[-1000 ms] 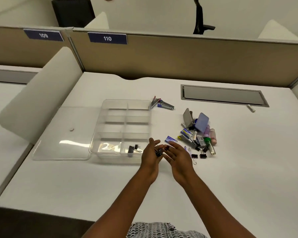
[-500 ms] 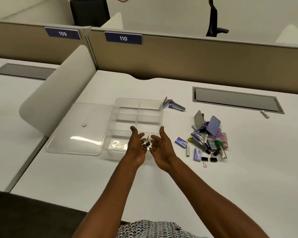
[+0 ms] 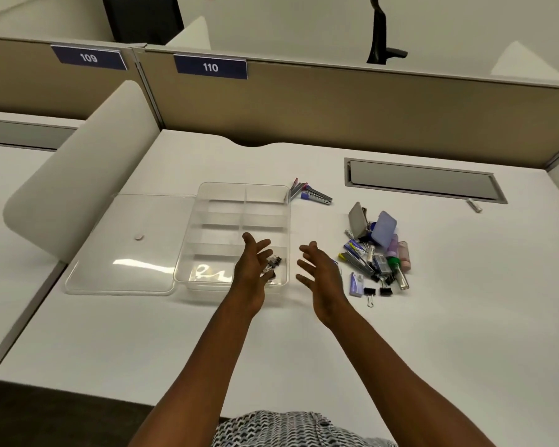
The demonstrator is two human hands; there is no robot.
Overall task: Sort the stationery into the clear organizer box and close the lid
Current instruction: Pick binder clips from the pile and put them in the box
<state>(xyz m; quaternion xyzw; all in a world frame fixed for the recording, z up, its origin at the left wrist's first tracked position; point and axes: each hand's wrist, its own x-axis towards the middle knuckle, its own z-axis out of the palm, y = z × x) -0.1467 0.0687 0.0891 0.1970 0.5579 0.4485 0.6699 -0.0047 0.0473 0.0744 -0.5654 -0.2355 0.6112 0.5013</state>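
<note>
The left hand [image 3: 252,272] is being held over the near right compartment of the clear organizer box [image 3: 239,204], fingers spread and loose; small black binder clips [image 3: 273,264] are showing just past its fingertips, and whether any is being pinched cannot be told. The right hand [image 3: 320,272] is being held open at 3 o'clock of the box, palm turned inward, nothing gripped.

The box is lying on the white desk [image 3: 304,333] with its lid [image 3: 126,253] lying flat at 9 o'clock, touching the box wall.

Risk, as judged: clips being released from this height are likely bouncing into a neighbouring compartment or over the near wall. The loose pile [image 3: 378,256] at 3 o'clock is being left tangled, so one pull may be dragging others along.

Counts: one box, eight compartments seeming to show; one lid; three binder clips [image 3: 376,290] lying at the pile's near edge; two staplers [image 3: 310,195] seemingly lying at 1 o'clock of the box; pile items too overlapped for counting
</note>
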